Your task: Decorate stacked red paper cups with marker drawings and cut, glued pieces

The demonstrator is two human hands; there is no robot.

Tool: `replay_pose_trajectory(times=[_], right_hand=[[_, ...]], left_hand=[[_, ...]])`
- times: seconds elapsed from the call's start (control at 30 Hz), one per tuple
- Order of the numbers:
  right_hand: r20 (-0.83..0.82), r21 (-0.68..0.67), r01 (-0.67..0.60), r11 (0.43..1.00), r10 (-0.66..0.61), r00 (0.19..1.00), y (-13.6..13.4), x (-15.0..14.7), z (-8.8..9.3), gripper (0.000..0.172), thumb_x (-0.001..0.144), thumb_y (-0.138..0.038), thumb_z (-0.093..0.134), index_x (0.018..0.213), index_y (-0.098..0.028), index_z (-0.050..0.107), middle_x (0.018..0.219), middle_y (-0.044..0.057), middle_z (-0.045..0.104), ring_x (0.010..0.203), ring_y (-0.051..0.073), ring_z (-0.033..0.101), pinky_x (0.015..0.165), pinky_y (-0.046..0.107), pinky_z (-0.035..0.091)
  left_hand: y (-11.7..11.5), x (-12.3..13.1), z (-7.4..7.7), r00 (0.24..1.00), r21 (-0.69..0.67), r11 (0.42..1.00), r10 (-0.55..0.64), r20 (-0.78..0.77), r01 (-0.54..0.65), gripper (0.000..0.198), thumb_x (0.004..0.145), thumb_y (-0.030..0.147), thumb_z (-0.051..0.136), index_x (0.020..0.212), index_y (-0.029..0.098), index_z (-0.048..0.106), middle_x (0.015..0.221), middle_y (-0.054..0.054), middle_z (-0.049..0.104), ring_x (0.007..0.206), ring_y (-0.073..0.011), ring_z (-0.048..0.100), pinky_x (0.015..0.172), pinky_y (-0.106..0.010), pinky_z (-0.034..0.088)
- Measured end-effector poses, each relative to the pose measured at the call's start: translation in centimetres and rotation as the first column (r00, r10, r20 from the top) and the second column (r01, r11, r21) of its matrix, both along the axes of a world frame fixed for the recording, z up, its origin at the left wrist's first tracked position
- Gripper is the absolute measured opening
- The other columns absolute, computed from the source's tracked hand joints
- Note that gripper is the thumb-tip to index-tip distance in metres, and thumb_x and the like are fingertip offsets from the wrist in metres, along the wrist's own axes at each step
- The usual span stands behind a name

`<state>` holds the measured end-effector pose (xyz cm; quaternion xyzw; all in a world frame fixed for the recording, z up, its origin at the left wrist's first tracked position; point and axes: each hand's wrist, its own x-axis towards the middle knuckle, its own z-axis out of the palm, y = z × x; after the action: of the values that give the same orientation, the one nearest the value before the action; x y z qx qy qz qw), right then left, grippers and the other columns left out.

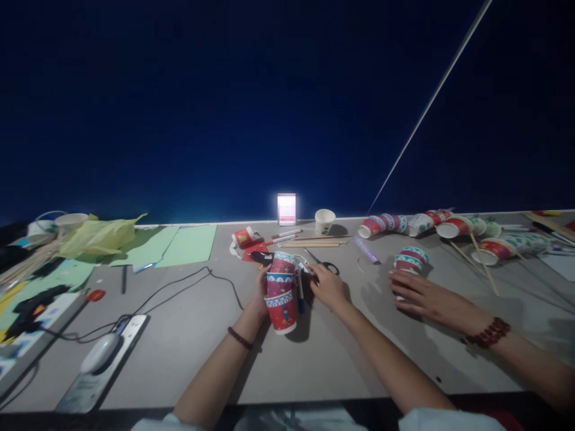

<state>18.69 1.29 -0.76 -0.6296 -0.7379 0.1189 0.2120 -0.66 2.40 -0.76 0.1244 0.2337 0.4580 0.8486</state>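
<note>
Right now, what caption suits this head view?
Left hand holds stacked paper cups at a cluttered table, right hand close beside.

1. Bare left hand (260,294): the bare forearm rises from the bottom edge, leaning right, wrist straight. The hand is mostly hidden, with fingers curled in a grip.
2. Bare right hand (330,287): the bare forearm comes in from lower right, angled up-left. Palm down, fingers loosely bent, tips pointing left. Can't tell if they pinch.
3. Hands near each other, not touching; forearms converge in a V.
</note>
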Motion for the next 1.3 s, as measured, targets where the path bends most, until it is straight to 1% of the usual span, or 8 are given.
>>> replay_pose_trajectory(times=[0.2,0.4,0.47,0.6,0.77,0.9,1.07,1.3], right_hand=[[-0.015,0.001,0.002,1.000,-0.002,1.000,0.0,0.1,0.0,0.032,0.084,-0.023,0.050,0.115,-0.026,0.060,0.109,0.002,0.066,0.090,0.017,0.060,0.069,0.024,0.041],[-0.001,-0.063,0.015,0.998,-0.015,1.000,0.0,0.0,0.6,0.032,0.085,-0.024,0.049,0.115,-0.027,0.060,0.110,0.002,0.066,0.089,0.017,0.060,0.069,0.024,0.041],[-0.001,-0.051,0.007,0.999,-0.007,1.000,0.0,0.1,0.7,0.031,0.085,-0.023,0.049,0.114,-0.026,0.060,0.108,0.002,0.066,0.089,0.017,0.060,0.069,0.024,0.041],[-0.014,-0.014,-0.007,1.000,0.007,1.000,0.0,0.1,0.4,0.031,0.084,-0.022,0.049,0.112,-0.025,0.061,0.109,0.002,0.067,0.089,0.017,0.061,0.069,0.025,0.042],[-0.016,-0.006,-0.009,1.000,0.009,1.000,0.1,0.2,0.0,0.032,0.083,-0.021,0.049,0.113,-0.026,0.061,0.112,0.002,0.066,0.091,0.017,0.061,0.070,0.025,0.043],[-0.024,0.008,-0.017,1.000,0.017,1.000,0.1,0.3,-0.1,0.032,0.083,-0.020,0.049,0.112,-0.026,0.061,0.112,0.001,0.066,0.091,0.017,0.062,0.070,0.025,0.043],[-0.023,0.016,-0.013,1.000,0.013,1.000,0.1,0.3,-0.1,0.031,0.083,-0.021,0.049,0.111,-0.026,0.061,0.111,0.000,0.066,0.091,0.017,0.062,0.070,0.025,0.043],[0.005,0.013,-0.013,1.000,0.013,1.000,0.1,0.2,-0.1,0.030,0.084,-0.021,0.049,0.111,-0.026,0.061,0.113,0.001,0.066,0.094,0.017,0.062,0.072,0.025,0.044]], left_hand=[[0.1,-0.3,-0.4,0.996,0.022,0.999,-0.041,0.073,0.039,0.041,0.080,0.041,0.055,0.098,0.006,0.065,0.087,-0.013,0.073,0.076,-0.0244,0.069,0.077,-0.035,0.052],[0.2,-0.4,-0.6,0.994,0.010,0.998,-0.061,0.094,0.060,0.042,0.079,0.040,0.056,0.099,0.004,0.064,0.088,-0.014,0.073,0.078,-0.0249,0.069,0.079,-0.035,0.052],[0.2,-0.3,-0.5,0.993,0.023,0.998,-0.057,0.101,0.055,0.043,0.079,0.041,0.056,0.099,0.003,0.064,0.088,-0.015,0.073,0.077,-0.0246,0.069,0.078,-0.034,0.052],[0.1,-0.2,0.1,0.999,0.056,0.998,-0.027,0.047,0.024,0.041,0.080,0.040,0.055,0.098,0.004,0.065,0.088,-0.015,0.073,0.075,-0.0245,0.069,0.076,-0.035,0.052],[-0.1,-0.1,0.6,0.999,0.014,1.000,-0.006,0.032,0.006,0.042,0.081,0.040,0.054,0.098,0.003,0.064,0.086,-0.016,0.072,0.073,-0.0242,0.069,0.075,-0.036,0.053],[-0.1,0.0,0.6,0.999,-0.021,1.000,0.021,0.029,-0.020,0.040,0.081,0.039,0.054,0.095,0.003,0.065,0.084,-0.015,0.072,0.072,-0.0241,0.069,0.074,-0.036,0.053],[-0.2,0.0,0.6,0.999,-0.049,0.999,0.019,0.030,-0.018,0.039,0.079,0.041,0.055,0.092,0.005,0.066,0.081,-0.014,0.072,0.070,-0.0236,0.068,0.071,-0.035,0.053],[-0.2,0.0,0.9,0.999,-0.050,0.998,0.025,0.036,-0.024,0.044,0.081,0.042,0.053,0.098,0.003,0.065,0.084,-0.016,0.072,0.071,-0.0242,0.069,0.068,-0.035,0.054]])
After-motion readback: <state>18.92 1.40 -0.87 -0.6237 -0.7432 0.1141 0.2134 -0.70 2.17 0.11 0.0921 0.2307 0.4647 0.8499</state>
